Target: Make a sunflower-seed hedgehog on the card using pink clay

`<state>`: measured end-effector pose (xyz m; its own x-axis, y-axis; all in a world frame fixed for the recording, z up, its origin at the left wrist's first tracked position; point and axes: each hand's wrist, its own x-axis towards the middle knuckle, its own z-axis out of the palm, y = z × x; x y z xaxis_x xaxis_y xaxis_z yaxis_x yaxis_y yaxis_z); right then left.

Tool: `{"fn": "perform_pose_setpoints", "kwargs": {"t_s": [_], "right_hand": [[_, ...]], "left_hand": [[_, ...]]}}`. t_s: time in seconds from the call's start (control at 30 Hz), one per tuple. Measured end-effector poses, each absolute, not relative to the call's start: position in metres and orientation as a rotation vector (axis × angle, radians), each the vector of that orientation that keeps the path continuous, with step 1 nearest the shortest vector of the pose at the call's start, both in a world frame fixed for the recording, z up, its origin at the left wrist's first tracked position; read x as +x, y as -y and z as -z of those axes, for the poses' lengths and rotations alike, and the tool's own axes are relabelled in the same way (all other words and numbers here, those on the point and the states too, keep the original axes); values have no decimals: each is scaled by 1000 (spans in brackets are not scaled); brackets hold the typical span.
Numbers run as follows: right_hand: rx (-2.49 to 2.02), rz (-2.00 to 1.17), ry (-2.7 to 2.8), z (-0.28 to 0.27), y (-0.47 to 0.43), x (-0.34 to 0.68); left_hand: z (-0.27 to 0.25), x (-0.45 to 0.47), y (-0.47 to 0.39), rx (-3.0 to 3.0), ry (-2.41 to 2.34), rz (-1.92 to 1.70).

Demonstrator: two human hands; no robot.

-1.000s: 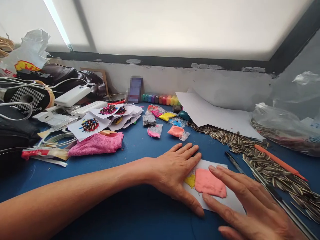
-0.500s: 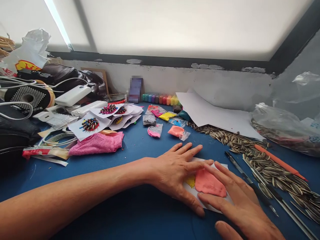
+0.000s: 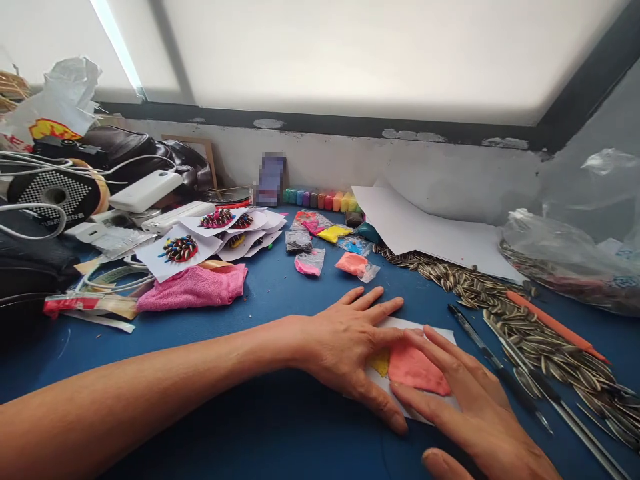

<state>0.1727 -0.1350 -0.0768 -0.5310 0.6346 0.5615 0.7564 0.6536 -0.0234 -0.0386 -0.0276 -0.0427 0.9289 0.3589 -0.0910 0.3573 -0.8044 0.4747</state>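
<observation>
My left hand [image 3: 350,353] lies flat with spread fingers over the left part of a small white paper [image 3: 443,335]. On that paper a flattened piece of coral-pink clay [image 3: 417,370] sits beside a patch of yellow clay [image 3: 381,365], which my left hand partly covers. My right hand [image 3: 470,407] reaches in from the lower right, fingers extended and apart, its fingertips touching the edges of the pink clay. The index fingertip of my left hand meets the fingers of my right hand at the clay's upper edge.
Sunflower seeds [image 3: 555,340] are heaped at the right, with an orange pen [image 3: 557,327], a black pen [image 3: 475,337] and tweezers [image 3: 575,413] alongside. Clay packets [image 3: 354,265] lie beyond my hands. Seed-decorated papers [image 3: 181,250] and a pink cloth [image 3: 195,287] are at left.
My right hand has shifted slightly left and up along the pink clay. My left hand stays almost in place.
</observation>
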Motion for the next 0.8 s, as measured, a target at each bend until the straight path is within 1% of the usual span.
{"fn": "perform_pose_setpoints", "kwargs": {"t_s": [0.17,0.5,0.57,0.7,0.8], "right_hand": [[-1042,351,2338,76,135,172],[-1084,297,2334,74,139,177],[-1029,369,2353,73,138,182],[-914,611,2406,70,130,192],[-874,710,2442,68,126,193]], "left_hand": [[44,-38,28,2604,-525,-14],[45,-38,27,2584,-547,-8],[45,-39,27,2586,-551,-13],[45,-39,27,2591,-544,-20],[45,-39,27,2593,-550,-15]]}}
